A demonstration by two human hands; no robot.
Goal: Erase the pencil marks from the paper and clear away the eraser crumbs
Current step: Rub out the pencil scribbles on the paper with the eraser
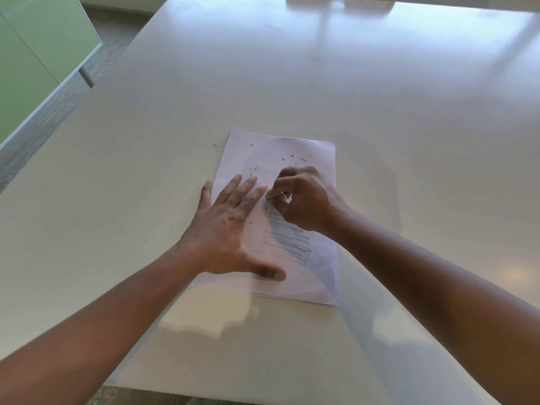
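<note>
A white sheet of paper (315, 276) lies on the pale table (292, 83), on top of a thin stack. Dark pencil scribble lines (287, 241) cover its lower middle. Small dark eraser crumbs (292, 159) are scattered over the upper half, and one lies on the table just left of the sheet. My left hand (225, 229) presses flat on the paper's left side, fingers spread. My right hand (304, 200) is closed on a small white eraser (285, 197), mostly hidden by the fingers, held against the paper above the scribble.
The table's near edge runs along the bottom of the view. A green glass partition (35, 59) and grey carpet (43, 124) lie off the table's left side. Window light reflects on the far tabletop.
</note>
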